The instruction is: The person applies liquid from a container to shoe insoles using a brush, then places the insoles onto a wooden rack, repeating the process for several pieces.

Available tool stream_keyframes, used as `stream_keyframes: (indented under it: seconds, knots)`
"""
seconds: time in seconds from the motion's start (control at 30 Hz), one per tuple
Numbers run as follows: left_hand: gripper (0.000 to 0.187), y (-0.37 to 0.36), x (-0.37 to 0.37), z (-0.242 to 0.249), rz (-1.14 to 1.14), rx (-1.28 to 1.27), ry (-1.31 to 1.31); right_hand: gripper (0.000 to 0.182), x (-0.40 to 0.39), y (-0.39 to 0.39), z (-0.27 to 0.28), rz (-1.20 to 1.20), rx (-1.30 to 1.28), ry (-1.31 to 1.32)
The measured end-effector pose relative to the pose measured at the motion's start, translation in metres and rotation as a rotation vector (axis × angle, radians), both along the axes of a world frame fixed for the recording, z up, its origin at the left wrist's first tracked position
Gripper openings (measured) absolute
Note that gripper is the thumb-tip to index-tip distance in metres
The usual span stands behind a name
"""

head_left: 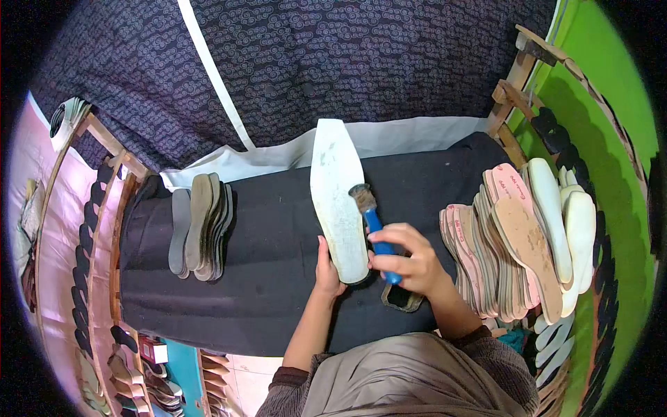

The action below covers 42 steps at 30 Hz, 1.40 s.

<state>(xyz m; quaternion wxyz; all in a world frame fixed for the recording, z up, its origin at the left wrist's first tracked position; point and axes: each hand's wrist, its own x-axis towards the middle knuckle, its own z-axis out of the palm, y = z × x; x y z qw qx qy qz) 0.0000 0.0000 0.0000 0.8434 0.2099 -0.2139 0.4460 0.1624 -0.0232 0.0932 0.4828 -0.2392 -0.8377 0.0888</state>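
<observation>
Gluing step, I'd say: left hand grips the white insole, right hand clasps a brush beside it; next, steady strokes along the insole.

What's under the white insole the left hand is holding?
Under the white insole is the black cloth-covered table. At its near end a dark container shows beside the right hand, partly covered by the hand. What the insole itself covers cannot be seen.
</observation>
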Motion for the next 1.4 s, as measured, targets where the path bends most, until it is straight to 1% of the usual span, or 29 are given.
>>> stream_keyframes:
  seconds: [0.03, 0.07, 0.1, 0.17, 0.2, 0.23, 0.3, 0.33, 0.37, 0.43, 0.5, 0.57, 0.6, 0.63, 0.7, 0.73, 0.77, 0.83, 0.87, 0.9, 0.97, 1.0, 1.03, 1.13, 1.2, 1.27, 1.3, 1.37, 1.4]
  knots:
    - [0.080, -0.004, 0.002, 0.010, 0.233, -0.226, 0.366, 0.026, 0.000, -0.001, 0.001, 0.031, 0.022, -0.044]
    - [0.080, -0.005, 0.003, 0.014, 0.466, -0.452, 0.728, 0.026, -0.005, -0.004, -0.001, 0.180, -0.022, -0.022]
    - [0.076, -0.004, -0.008, 0.017, 0.455, -0.365, 0.678, 0.024, -0.014, -0.010, 0.001, 0.314, -0.089, -0.035]
    - [0.075, 0.002, -0.012, 0.005, 0.298, -0.247, 0.439, 0.032, -0.013, -0.018, 0.000, 0.336, -0.165, -0.056]
    - [0.076, 0.000, -0.012, 0.014, 0.410, -0.298, 0.593, 0.032, -0.012, -0.016, -0.001, 0.271, -0.156, 0.014]
    - [0.078, -0.004, -0.004, 0.024, 0.506, -0.516, 0.655, 0.032, -0.009, -0.015, -0.002, 0.205, -0.152, 0.081]
    - [0.080, -0.008, -0.009, 0.021, 0.444, -0.380, 0.689, 0.032, -0.004, -0.015, -0.002, -0.015, -0.084, 0.027]
    - [0.082, -0.009, -0.003, 0.029, 0.490, -0.565, 0.709, 0.032, -0.005, -0.018, -0.001, 0.042, -0.101, 0.015]
    - [0.082, -0.008, -0.005, 0.025, 0.492, -0.562, 0.709, 0.033, -0.005, -0.021, -0.001, 0.099, -0.117, 0.003]
    - [0.081, -0.002, -0.011, 0.006, 0.309, -0.234, 0.580, 0.037, -0.007, -0.028, -0.001, 0.303, -0.205, -0.064]
    - [0.082, -0.001, -0.011, 0.004, 0.311, -0.196, 0.582, 0.037, -0.001, -0.029, -0.003, 0.247, -0.251, -0.033]
    - [0.073, -0.005, -0.004, 0.017, 0.560, -0.535, 0.723, 0.037, 0.001, -0.024, -0.001, 0.066, -0.119, 0.010]
    - [0.075, -0.007, -0.006, 0.017, 0.543, -0.423, 0.764, 0.035, 0.001, -0.022, -0.002, 0.034, -0.070, -0.024]
    - [0.075, -0.006, -0.009, 0.014, 0.548, -0.417, 0.765, 0.035, -0.002, -0.025, -0.002, 0.036, -0.063, -0.021]
    - [0.078, -0.001, -0.016, 0.009, 0.351, -0.184, 0.497, 0.035, -0.010, -0.034, -0.001, 0.273, -0.153, -0.071]
    - [0.076, 0.000, -0.016, 0.008, 0.423, -0.217, 0.550, 0.035, -0.011, -0.038, -0.001, 0.309, -0.192, -0.106]
    - [0.076, -0.001, -0.015, 0.008, 0.426, -0.220, 0.551, 0.035, -0.008, -0.037, -0.002, 0.313, -0.194, -0.105]
    - [0.076, -0.003, -0.011, 0.019, 0.530, -0.343, 0.564, 0.037, -0.002, -0.031, -0.005, 0.177, -0.188, -0.006]
    - [0.076, -0.003, -0.007, 0.026, 0.558, -0.509, 0.539, 0.038, -0.001, -0.031, -0.007, 0.074, -0.109, -0.050]
    - [0.076, -0.002, -0.010, 0.020, 0.566, -0.515, 0.537, 0.038, -0.003, -0.032, -0.007, 0.083, -0.112, -0.052]
    - [0.071, 0.002, -0.017, 0.002, 0.437, -0.323, 0.455, 0.038, -0.007, -0.041, -0.007, 0.236, -0.174, -0.058]
    - [0.070, 0.001, -0.018, 0.009, 0.439, -0.313, 0.470, 0.037, -0.008, -0.045, -0.008, 0.314, -0.241, -0.082]
    - [0.077, 0.000, -0.015, 0.015, 0.497, -0.319, 0.554, 0.036, -0.008, -0.048, -0.007, 0.338, -0.277, -0.098]
    - [0.076, -0.003, -0.008, 0.022, 0.535, -0.426, 0.588, 0.033, -0.005, -0.046, -0.010, 0.166, -0.196, 0.019]
    - [0.070, 0.000, -0.010, 0.011, 0.467, -0.379, 0.485, 0.031, -0.008, -0.051, -0.003, 0.194, -0.208, -0.033]
    - [0.070, 0.002, -0.013, 0.006, 0.470, -0.356, 0.496, 0.028, -0.009, -0.053, -0.004, 0.294, -0.283, -0.108]
    - [0.070, 0.002, -0.013, 0.007, 0.474, -0.327, 0.506, 0.028, -0.008, -0.053, -0.005, 0.293, -0.286, -0.106]
    - [0.070, 0.002, -0.012, 0.012, 0.475, -0.385, 0.507, 0.031, -0.003, -0.049, -0.005, 0.143, -0.216, 0.007]
    - [0.070, 0.002, -0.012, 0.014, 0.521, -0.403, 0.529, 0.031, -0.002, -0.048, -0.004, 0.068, -0.182, 0.001]
